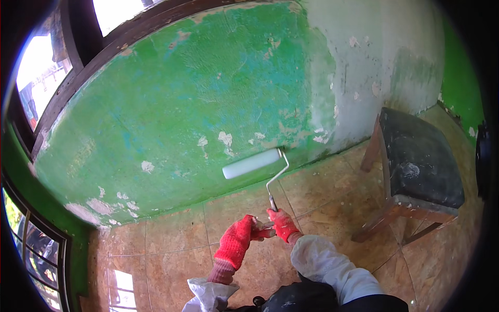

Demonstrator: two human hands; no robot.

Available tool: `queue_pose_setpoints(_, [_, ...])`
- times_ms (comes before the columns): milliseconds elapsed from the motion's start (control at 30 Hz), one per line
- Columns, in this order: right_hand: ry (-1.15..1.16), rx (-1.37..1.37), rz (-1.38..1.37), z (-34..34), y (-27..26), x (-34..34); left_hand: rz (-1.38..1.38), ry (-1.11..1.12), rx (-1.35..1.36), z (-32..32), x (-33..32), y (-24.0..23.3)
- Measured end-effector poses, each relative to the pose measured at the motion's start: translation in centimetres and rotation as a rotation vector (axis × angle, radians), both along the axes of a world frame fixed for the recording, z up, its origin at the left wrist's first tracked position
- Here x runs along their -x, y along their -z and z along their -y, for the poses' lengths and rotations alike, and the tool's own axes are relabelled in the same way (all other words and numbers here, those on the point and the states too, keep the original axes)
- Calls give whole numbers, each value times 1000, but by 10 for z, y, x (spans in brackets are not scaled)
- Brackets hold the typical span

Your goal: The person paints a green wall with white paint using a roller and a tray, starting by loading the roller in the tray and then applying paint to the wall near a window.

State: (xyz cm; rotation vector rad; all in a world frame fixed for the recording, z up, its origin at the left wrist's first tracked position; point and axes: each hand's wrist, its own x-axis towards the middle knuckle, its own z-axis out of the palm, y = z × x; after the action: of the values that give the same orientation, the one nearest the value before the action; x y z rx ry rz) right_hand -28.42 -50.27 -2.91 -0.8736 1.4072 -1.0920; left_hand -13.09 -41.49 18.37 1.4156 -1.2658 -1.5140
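My right hand point(284, 225), in a red knit glove, is closed on the dark handle of a paint roller point(252, 162). The roller's white sleeve lies near the foot of a green wall point(167, 105), its bent wire frame running down to the handle. To the left, my left hand point(245, 238), in a red glove too, has its fingertips beside the right hand, close under the handle. A thin, dark object lies at its fingers; whether the hand grips it is unclear. Whitish coating covers the wall's right part, and pale chipped patches mark the green.
A worn stool or chair with a dark seat point(421, 163) and wooden legs stands at the right, near the wall. Brown tiles point(175, 261) cover the floor. Dark-framed windows are at the upper left and lower left point(64, 249).
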Motion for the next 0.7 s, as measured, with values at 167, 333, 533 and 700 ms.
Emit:
queue_pose_setpoints(167, [-29,-247,-40,-23,-15,-5,1,114,127,7,-15,37])
queue_pose_setpoints(333, [-74,96,-213,-19,10,-5,-1,66,13,2,-4,25])
queue_pose_setpoints(533, [12,101,-193,-10,-71,-19,-209,-23,-80,1,-5,20])
queue_pose_setpoints(700, [-70,131,-7,19,-179,-43,-412,-96,-78,0,-23,30])
